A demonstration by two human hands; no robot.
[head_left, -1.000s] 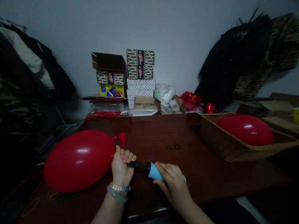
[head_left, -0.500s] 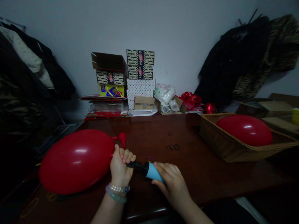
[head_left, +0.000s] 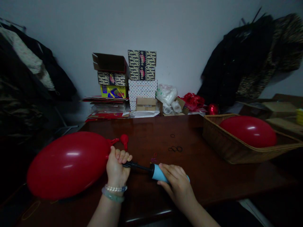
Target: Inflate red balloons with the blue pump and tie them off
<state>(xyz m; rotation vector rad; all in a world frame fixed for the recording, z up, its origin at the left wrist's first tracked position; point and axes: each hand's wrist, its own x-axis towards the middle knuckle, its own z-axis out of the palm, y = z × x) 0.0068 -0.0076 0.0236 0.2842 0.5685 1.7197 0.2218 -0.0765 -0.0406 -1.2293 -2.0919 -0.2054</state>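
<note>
A large inflated red balloon (head_left: 68, 164) lies on its side at the left. My left hand (head_left: 117, 165) is closed round its neck and the black nozzle end of a hand pump; the joint between them is hidden in the fist. My right hand (head_left: 177, 183) grips the pump's light blue barrel (head_left: 158, 173), and a stretch of thin black rod shows between the two hands. Just beyond my left hand lie limp red balloons (head_left: 124, 140).
On the dark wooden table (head_left: 146, 129) are black rubber bands (head_left: 175, 148) and small coloured bands (head_left: 153, 159). A wicker basket (head_left: 222, 148) at the right holds another inflated red balloon (head_left: 248, 130). Stacked boxes (head_left: 142, 64) stand by the wall.
My hands have drawn apart, baring more of the black rod. My left hand and the inflated balloon shifted left, and the balloon looks slightly bigger. My right hand moved slightly right with the barrel.
</note>
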